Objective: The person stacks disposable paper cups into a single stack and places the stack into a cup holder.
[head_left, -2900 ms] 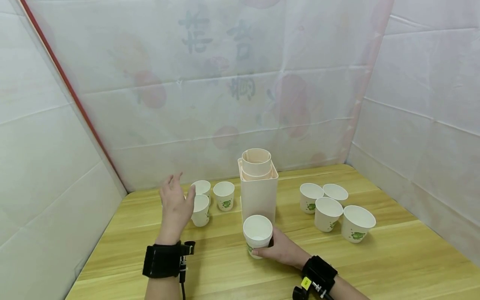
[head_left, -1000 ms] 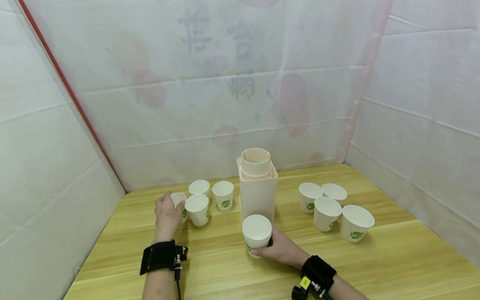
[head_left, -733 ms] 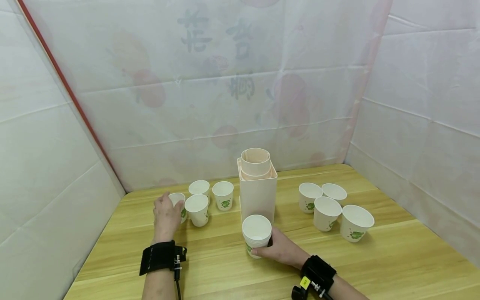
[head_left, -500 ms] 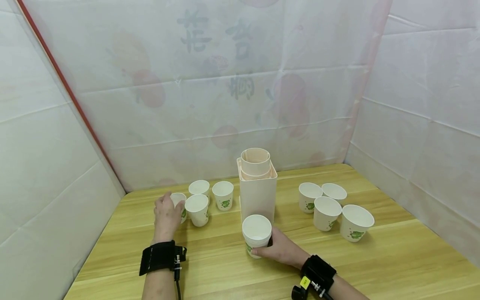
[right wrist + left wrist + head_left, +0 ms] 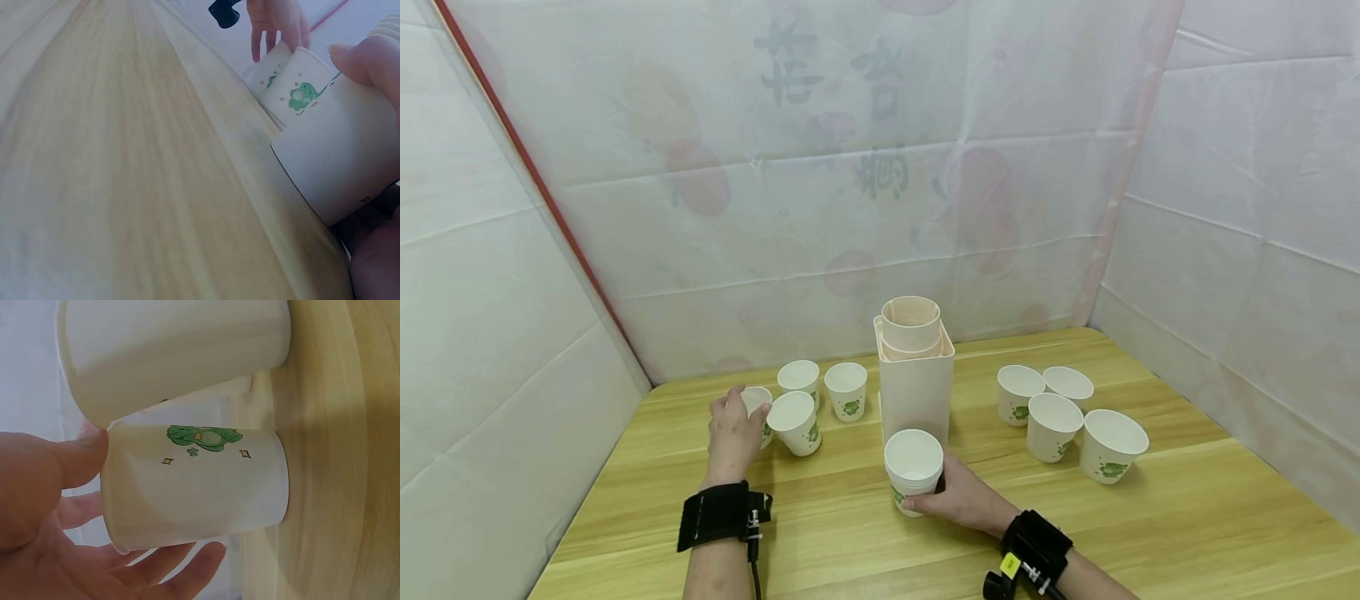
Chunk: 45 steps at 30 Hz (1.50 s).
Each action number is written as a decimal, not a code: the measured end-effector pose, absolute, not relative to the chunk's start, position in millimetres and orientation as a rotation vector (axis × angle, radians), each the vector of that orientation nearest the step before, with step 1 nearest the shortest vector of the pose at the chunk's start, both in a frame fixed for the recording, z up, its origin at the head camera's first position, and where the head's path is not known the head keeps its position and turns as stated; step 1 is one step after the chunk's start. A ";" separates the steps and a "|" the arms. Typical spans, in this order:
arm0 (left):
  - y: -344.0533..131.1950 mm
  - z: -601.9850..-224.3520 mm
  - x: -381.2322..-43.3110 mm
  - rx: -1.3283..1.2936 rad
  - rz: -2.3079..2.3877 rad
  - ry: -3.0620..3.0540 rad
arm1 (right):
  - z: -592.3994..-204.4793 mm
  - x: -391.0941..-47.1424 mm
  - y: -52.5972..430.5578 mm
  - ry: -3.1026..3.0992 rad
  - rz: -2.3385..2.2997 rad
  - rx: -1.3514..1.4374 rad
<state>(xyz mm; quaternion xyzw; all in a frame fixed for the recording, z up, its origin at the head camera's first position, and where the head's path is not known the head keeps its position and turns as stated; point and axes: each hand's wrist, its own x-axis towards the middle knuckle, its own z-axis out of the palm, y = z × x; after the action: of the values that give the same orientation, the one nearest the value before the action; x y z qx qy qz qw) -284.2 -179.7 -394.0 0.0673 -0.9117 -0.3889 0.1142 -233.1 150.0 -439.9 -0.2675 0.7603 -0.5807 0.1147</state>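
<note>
My left hand (image 5: 733,429) grips a white paper cup (image 5: 757,402) on the left side of the table. In the left wrist view the thumb is at the rim of this cup (image 5: 200,494), with the fingers around its far side. A neighbouring paper cup (image 5: 795,425) leans toward the held one, rim close to the thumb. Near the middle, my right hand (image 5: 966,497) holds a stack of nested paper cups (image 5: 912,475) upright, thumb in front. The right wrist view shows the lowest cup (image 5: 344,150) of that stack close over the wood.
Behind the stack stands a tall cream square container (image 5: 917,400) with a round tube (image 5: 912,327) in its top. Two more cups (image 5: 847,392) stand left of it. Several paper cups (image 5: 1055,427) are grouped at the right. White sheeting (image 5: 775,217) walls the table (image 5: 842,542).
My left hand has come down from above the left cups and taken hold of the leftmost one. The cup beside it has tipped slightly. The right hand and stack stay put.
</note>
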 end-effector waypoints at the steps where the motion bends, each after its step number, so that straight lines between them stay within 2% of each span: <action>1: -179.8 -394.1 -284.2 0.203 -1.135 -2.675 | -440.0 -233.1 150.1 2.227 -1.701 -0.784; 19: -179.3 -380.9 -278.0 0.225 -1.040 -2.595 | -439.4 -233.1 150.0 2.215 -1.708 -0.788; 31: -170.0 -357.6 -263.6 0.089 -0.916 -2.326 | -438.9 -232.3 149.8 2.208 -1.714 -0.769; 45: -145.6 -325.0 -246.5 -0.069 -0.979 -2.394 | -439.3 -233.0 149.7 2.199 -1.713 -0.764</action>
<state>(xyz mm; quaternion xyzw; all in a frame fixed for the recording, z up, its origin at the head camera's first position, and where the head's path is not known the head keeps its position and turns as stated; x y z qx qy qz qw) -246.5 -145.6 -325.0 -0.0256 -0.8900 -0.3639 0.2736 -233.0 149.7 -439.3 -0.2623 0.7550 -0.5878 0.1252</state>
